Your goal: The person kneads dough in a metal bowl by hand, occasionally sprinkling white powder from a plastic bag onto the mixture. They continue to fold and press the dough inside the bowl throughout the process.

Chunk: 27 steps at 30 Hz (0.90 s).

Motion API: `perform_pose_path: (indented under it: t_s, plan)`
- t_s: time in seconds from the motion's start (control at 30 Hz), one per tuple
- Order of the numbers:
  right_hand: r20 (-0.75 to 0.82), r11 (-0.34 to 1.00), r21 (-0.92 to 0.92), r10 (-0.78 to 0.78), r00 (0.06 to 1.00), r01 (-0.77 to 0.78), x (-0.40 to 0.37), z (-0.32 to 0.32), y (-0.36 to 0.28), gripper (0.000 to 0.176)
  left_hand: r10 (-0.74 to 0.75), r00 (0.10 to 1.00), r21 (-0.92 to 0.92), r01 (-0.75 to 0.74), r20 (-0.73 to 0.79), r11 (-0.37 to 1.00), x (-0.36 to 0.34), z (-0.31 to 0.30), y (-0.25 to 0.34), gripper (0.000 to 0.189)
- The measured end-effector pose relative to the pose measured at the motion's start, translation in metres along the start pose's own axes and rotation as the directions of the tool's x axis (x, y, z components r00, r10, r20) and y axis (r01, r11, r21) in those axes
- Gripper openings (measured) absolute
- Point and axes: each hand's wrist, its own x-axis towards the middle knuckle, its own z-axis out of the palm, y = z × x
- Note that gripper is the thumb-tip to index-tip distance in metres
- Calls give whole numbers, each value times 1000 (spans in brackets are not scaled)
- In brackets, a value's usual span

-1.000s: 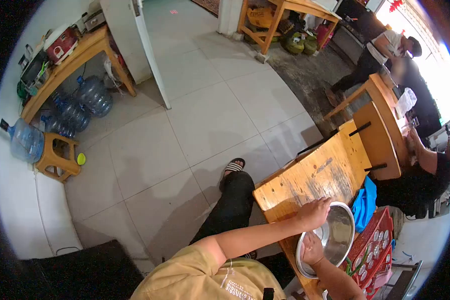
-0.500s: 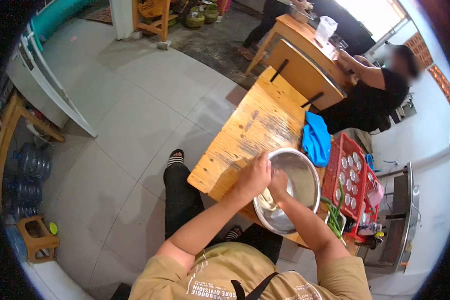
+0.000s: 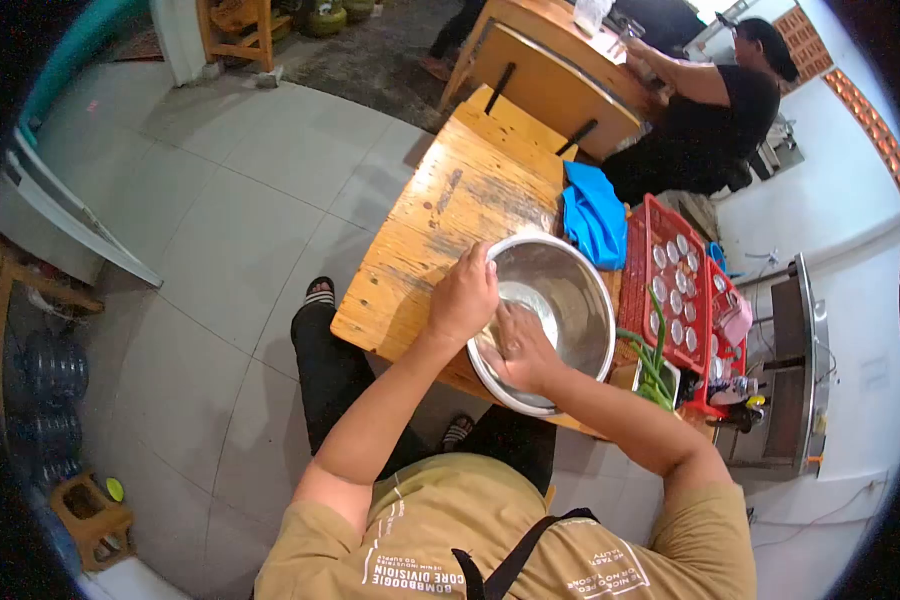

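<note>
A wide metal bowl [image 3: 582, 270] rests on the wooden table near its front edge, close to my body. My left hand [image 3: 465, 297] is closed over the bowl's left rim. Inside the bowl, my right hand [image 3: 518, 347] lies with its fingers stretched out against the near left wall. A pale, dough-like mass [image 3: 487, 342] shows a little between my hands; most of it is hidden under the right one. The bowl's shiny bottom is visible beyond my fingers.
The wooden table [image 3: 440, 210] carries a blue cloth [image 3: 595, 215] behind the bowl. To the right are long green vegetables [image 3: 654, 370] and a red crate [image 3: 650, 250] with several clear cups. A person in black [image 3: 705, 120] works at another table.
My right hand has gone from closed on the pale mass to stretched flat against the bowl's wall. My left hand stays on the rim. The whole view has shifted slightly.
</note>
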Motion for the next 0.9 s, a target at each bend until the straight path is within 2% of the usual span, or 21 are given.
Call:
perform_pose_path:
  t_s: [0.03, 0.07, 0.1, 0.13, 0.17, 0.27, 0.3, 0.37, 0.4, 0.5, 0.57, 0.63, 0.67, 0.73, 0.77, 0.83, 0.87, 0.9]
  plan:
    - [50, 999, -37, -27, 998, 29, 4, 4, -3, 66, -7, 1000, 3, 7, 27, 1000, 0, -1, 2, 30]
    - [-12, 985, -158, -70, 997, 68, 5, 16, 1, 60, -13, 1000, 15, 13, 24, 1000, 0, -2, 3, 31]
    - [-55, 983, -162, -94, 994, 84, 9, 16, -3, 49, -18, 1000, 27, 17, 25, 999, -1, -3, 4, 32]
    - [-62, 982, -156, -116, 991, 105, 13, 20, 2, 46, -6, 1000, 15, 6, 27, 1000, 0, -4, 6, 32]
    - [-68, 979, -153, -143, 987, 132, 18, 22, 8, 43, -11, 998, 16, 10, 55, 1000, 0, -5, 7, 32]
    - [-83, 982, -143, -133, 988, 120, 33, 23, 25, 37, 79, 996, 76, -75, -48, 994, -2, -2, 3, 30]
    - [-80, 984, -136, -124, 989, 112, 40, 23, 30, 37, 73, 997, 76, -70, -38, 995, -2, -2, 4, 30]
    - [-56, 993, -113, 18, 998, -25, 53, 23, 37, 33, 14, 1000, 80, -15, 23, 997, -1, -7, 10, 29]
    - [-131, 987, -143, 49, 990, -67, 58, 23, 38, 35, 19, 999, 83, -21, 30, 996, 0, -6, 9, 29]
    - [-200, 977, -137, 134, 971, -163, 69, 29, 44, 41, 16, 1000, 54, -16, -2, 998, 0, -4, 6, 29]
    - [-188, 972, -167, 135, 973, -167, 72, 28, 46, 44, -36, 999, 28, 35, 27, 999, 2, -5, 7, 31]
    - [-77, 909, -81, 404, 911, -410, 74, 11, 30, 45, -42, 999, 35, 41, 33, 999, 3, -4, 7, 31]
    - [-89, 913, -87, 391, 916, -398, 73, 12, 31, 45, -55, 998, 46, 53, 43, 998, 5, -5, 7, 31]
    - [-139, 939, 91, 342, 929, -332, 68, 21, 42, 51, -57, 997, 76, 54, 42, 996, 6, -8, 10, 32]
    - [-133, 945, 82, 326, 936, -318, 66, 17, 52, 51, -73, 995, 106, 66, 61, 992, 5, -9, 11, 32]
    - [172, 860, 315, 365, 915, -402, 60, -7, 60, 54, -55, 998, 105, 51, 44, 993, 4, -7, 6, 32]
    - [157, 846, 391, 327, 932, -363, 46, -21, 54, 52, -66, 996, 100, 60, 53, 993, 4, -7, 5, 33]
    - [153, 849, 388, 325, 933, -359, 38, -34, 46, 52, -73, 995, 96, 66, 64, 993, 5, -8, 7, 33]
